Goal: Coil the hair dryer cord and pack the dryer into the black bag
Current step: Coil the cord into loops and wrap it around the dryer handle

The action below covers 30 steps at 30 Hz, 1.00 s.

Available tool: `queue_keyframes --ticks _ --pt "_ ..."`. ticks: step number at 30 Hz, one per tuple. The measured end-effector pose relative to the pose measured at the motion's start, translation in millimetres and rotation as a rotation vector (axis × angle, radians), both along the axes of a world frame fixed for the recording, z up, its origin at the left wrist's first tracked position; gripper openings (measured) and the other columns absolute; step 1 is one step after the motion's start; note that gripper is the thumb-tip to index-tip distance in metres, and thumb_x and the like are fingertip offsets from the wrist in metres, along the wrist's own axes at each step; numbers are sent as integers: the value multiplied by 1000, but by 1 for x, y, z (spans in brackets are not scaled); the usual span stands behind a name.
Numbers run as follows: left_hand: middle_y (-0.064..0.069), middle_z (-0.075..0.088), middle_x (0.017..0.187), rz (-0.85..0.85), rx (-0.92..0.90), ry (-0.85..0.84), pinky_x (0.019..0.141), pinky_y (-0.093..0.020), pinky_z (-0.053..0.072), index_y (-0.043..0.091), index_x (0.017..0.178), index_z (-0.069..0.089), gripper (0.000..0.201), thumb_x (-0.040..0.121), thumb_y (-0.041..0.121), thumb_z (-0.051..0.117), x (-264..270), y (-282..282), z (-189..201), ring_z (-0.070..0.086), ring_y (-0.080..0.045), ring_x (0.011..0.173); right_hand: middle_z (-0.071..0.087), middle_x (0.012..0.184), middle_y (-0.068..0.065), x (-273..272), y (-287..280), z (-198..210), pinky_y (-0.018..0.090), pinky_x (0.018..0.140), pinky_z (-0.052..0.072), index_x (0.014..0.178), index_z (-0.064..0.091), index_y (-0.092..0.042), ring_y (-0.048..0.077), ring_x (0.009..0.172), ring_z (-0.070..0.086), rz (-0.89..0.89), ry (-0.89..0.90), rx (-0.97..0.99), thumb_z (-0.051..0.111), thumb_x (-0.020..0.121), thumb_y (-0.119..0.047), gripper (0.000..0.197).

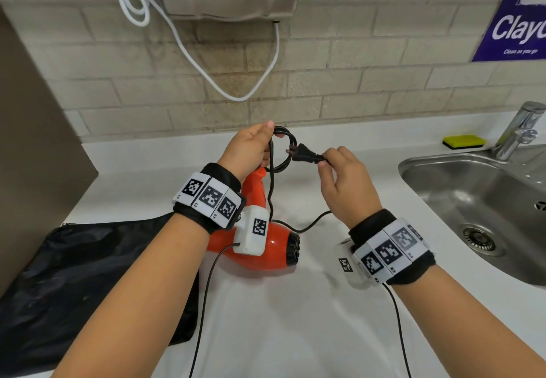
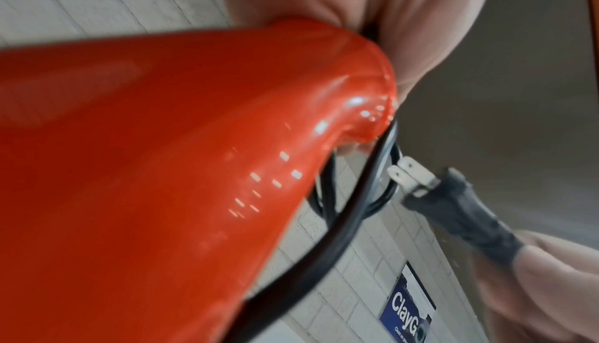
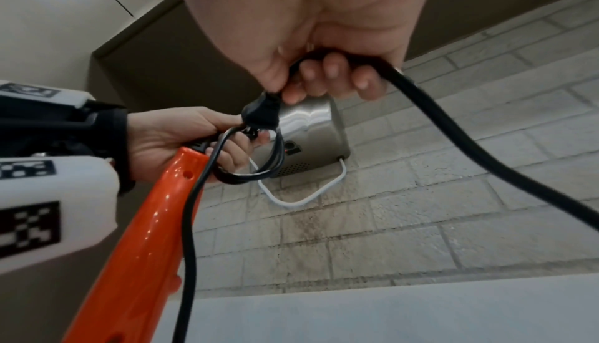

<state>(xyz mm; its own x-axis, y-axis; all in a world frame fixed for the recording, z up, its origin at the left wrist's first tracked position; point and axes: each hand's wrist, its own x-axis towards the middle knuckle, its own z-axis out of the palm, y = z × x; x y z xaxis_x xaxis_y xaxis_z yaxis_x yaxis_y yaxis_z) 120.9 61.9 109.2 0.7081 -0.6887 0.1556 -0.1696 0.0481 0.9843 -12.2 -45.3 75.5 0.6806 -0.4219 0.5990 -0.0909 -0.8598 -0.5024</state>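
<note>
1. The black bag (image 1: 88, 274) lies flat and limp on the worktop (image 1: 280, 333) at your far left. It looks like thin fabric, so you will likely need one hand to hold its mouth open.
2. Your left hand (image 1: 248, 150) is curled round the top of the orange hair dryer (image 1: 266, 247) handle and pins a few small loops of the cord (image 1: 283, 153) against it. The shell is glossy and hard, probably slippery, so keep your hold on the handle.
3. The cord looks springy and the loops may spring open if that grip loosens. A slack stretch trails down to the worktop.
4. Your right hand (image 1: 342, 179) pinches the rear of the plug (image 1: 307, 156), with the prongs pointing into the loops. Hold the moulded body, not the prongs.
</note>
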Motion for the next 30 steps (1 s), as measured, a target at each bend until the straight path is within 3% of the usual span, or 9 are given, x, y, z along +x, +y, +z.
queue_keyframes --ticks 5,9,12,15,17,20,25,28,30 --pt "2 33 54 -38 27 -48 43 -16 32 19 80 59 32 98 31 36 -9 -4 1 35 -1 37 58 77 13 15 9 5 38 64 49 84 70 -3 31 67 58 -8 38 -112 49 82 -22 29" --pt "1 39 57 -38 61 -63 43 -13 34 23 77 59 33 98 34 36 -15 -4 3 38 -1 38 53 85 10 29 7 10 22 65 39 88 60 -4 23 74 52 -98 -17 104 59 83 -16 13" --pt "0 37 57 -70 70 -76 45 -16 32 23 73 58 36 98 34 35 -18 -1 4 35 -2 41 46 93 3 34 8 15 14 61 31 98 46 -13 14 83 45 -64 -84 272 64 78 -10 27" --pt "-2 37 57 -139 66 -85 47 -18 31 18 68 53 39 99 31 33 -22 2 3 34 -4 42 59 109 8 42 9 19 13 78 38 109 60 -9 15 96 53 86 -31 199 53 75 6 38" --pt "2 42 52 -133 62 -94 47 -18 31 17 67 54 39 99 30 34 -22 5 3 35 -4 42 66 94 13 45 10 22 27 78 48 96 66 -9 23 85 60 162 46 299 45 77 8 33" --pt "11 43 43 -88 43 -97 46 -17 32 15 70 55 36 98 28 36 -16 9 2 36 -3 40 57 68 3 45 8 21 14 57 41 73 60 -17 12 60 50 205 129 370 46 83 -1 24" --pt "-3 41 57 11 2 -76 44 -16 33 15 64 49 38 98 28 36 -9 19 1 36 -6 41 52 93 2 38 -10 11 12 71 35 99 66 -5 7 77 47 225 154 399 51 82 3 25" --pt "-1 43 56 28 2 -82 46 -18 34 17 65 50 38 98 30 37 -8 19 -1 37 -5 40 55 79 -2 35 -24 0 5 62 35 93 67 -3 5 68 47 153 151 360 48 87 1 20" --pt "6 45 49 38 -1 -74 47 -19 34 19 65 52 38 97 31 37 -7 18 -1 37 -6 40 53 68 1 34 -36 -11 10 55 35 88 65 -2 14 61 45 63 181 366 46 89 -5 19"
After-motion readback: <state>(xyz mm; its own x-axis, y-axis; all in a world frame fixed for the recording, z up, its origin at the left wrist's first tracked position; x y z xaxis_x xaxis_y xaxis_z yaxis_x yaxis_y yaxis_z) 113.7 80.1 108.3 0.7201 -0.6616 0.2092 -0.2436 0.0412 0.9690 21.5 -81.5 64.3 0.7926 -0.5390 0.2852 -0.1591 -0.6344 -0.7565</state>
